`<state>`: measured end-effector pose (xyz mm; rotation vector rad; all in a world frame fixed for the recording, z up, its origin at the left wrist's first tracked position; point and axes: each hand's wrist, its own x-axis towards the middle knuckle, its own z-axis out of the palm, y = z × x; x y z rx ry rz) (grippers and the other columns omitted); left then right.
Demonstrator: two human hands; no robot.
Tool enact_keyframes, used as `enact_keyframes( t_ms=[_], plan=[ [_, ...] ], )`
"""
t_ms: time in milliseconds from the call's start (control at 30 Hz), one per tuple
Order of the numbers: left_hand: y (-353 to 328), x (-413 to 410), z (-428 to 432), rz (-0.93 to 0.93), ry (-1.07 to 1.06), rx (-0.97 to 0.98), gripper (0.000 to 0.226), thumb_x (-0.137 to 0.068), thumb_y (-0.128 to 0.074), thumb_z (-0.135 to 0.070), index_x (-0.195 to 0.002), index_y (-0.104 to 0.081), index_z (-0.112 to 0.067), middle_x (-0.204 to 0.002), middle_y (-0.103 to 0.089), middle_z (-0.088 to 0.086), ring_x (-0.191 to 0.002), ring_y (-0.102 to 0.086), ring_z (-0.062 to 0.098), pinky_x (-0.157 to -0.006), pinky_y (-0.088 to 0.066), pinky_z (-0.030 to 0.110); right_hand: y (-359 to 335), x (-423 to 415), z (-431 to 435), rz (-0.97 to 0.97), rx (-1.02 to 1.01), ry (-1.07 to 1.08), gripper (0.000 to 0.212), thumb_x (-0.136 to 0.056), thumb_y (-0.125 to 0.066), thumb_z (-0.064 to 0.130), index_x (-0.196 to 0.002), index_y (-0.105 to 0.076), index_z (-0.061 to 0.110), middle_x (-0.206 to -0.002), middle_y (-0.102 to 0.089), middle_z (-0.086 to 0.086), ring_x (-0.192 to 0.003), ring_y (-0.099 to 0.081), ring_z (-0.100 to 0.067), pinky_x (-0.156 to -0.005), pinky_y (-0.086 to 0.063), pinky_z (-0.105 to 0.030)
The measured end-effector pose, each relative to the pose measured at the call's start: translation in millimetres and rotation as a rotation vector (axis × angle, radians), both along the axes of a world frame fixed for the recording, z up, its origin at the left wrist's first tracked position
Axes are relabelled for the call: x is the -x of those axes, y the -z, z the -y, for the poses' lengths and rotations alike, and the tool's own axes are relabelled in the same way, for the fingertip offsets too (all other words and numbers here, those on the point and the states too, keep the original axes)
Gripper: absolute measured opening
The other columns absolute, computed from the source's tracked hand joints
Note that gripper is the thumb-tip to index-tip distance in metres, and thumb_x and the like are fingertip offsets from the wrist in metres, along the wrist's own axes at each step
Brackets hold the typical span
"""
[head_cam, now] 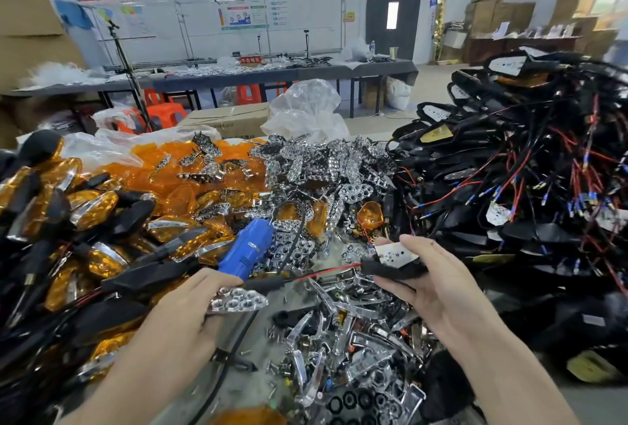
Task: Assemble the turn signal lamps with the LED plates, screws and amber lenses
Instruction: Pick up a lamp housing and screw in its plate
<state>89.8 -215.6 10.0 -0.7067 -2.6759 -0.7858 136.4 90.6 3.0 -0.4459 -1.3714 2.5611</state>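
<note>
My left hand (190, 302) pinches a chrome reflector plate (239, 300) with several round cups, held flat at the table's middle. My right hand (438, 285) grips a black lamp housing (394, 270) with a white LED board (396, 253) seated in it, face up. A red wire (326, 272) and a black stem (265, 285) trail from the housing leftward, passing just above the reflector. The two hands are apart, about a hand's width.
A blue electric screwdriver (249, 248) lies behind my left hand, its cable (234, 350) running forward. Finished amber lamps (91, 207) pile at left, loose amber lenses (170, 169) and chrome reflectors (316, 163) behind, wired black housings (530, 166) at right, chrome trims and screws (343, 339) in front.
</note>
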Motion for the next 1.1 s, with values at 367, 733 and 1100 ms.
enact_keyframes(
  t_ms=[367, 733, 1100],
  plan=[
    [-1.7, -5.1, 8.6, -0.106, -0.037, 0.001, 0.072, -0.062, -0.09, 0.005, -0.114, -0.07, -0.042, -0.085, -0.076, -0.015, -0.061, -0.068, 0.004, -0.053, -0.054, 0.026, -1.0, -7.6, 9.5, -0.026, -0.364, -0.013, 0.025, -0.087, -0.069, 0.04, -0.085, -0.068, 0.016, -0.084, -0.075, -0.005, -0.08, -0.077, -0.02, -0.067, -0.064, -0.038],
    [-0.4, -9.9, -0.1, -0.03, -0.036, 0.048, 0.059, -0.078, -0.078, -0.008, -0.103, -0.045, -0.051, -0.091, -0.057, -0.031, -0.065, -0.059, -0.001, -0.047, -0.041, 0.023, 6.9, 1.3, 16.1, 0.018, -0.136, 0.034, 0.008, -0.098, -0.066, 0.012, -0.094, -0.06, 0.009, -0.1, -0.071, -0.018, -0.079, -0.071, -0.022, -0.065, -0.059, -0.026],
    [-1.6, -10.3, -9.3, -0.057, 0.017, 0.226, 0.073, -0.056, -0.092, -0.008, -0.104, -0.055, -0.049, -0.109, -0.057, -0.027, -0.084, -0.067, 0.005, -0.062, -0.054, 0.019, 14.2, 1.6, 25.6, -0.075, -0.158, -0.053, 0.019, -0.101, -0.059, 0.018, -0.094, -0.077, 0.02, -0.113, -0.065, -0.015, -0.094, -0.073, -0.028, -0.076, -0.063, -0.043]
  ],
)
